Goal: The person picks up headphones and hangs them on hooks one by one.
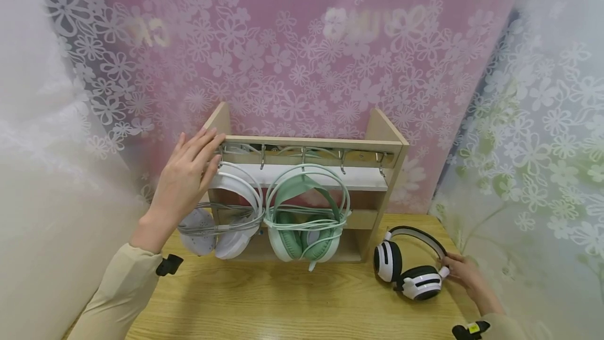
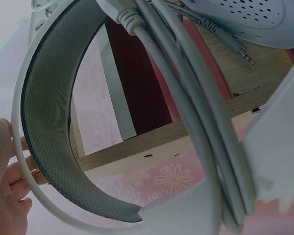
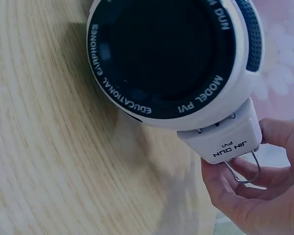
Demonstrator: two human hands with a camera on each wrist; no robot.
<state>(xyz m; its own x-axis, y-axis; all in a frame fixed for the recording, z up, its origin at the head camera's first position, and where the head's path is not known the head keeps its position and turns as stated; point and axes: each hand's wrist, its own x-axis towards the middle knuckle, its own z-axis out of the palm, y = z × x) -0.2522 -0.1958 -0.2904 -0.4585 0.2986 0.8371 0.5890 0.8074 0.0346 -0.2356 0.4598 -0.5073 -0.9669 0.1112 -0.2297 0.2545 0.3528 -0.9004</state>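
Observation:
White headphones hang at the left of a wooden rack, their grey cable wound in a bundle. My left hand lies with fairly straight fingers at the rack's upper left corner, right by the white headband. Farther right, my right hand pinches black-and-white headphones where the headband meets an ear cup. In the right wrist view, thumb and fingers close around the white joint piece. Those headphones are low over the wooden table, ear cups toward me.
Green headphones with a coiled green cable hang beside the white pair. Several metal hooks line the rack's front bar. The rack stands on a wood-grain table, with flowered curtains behind and at the sides.

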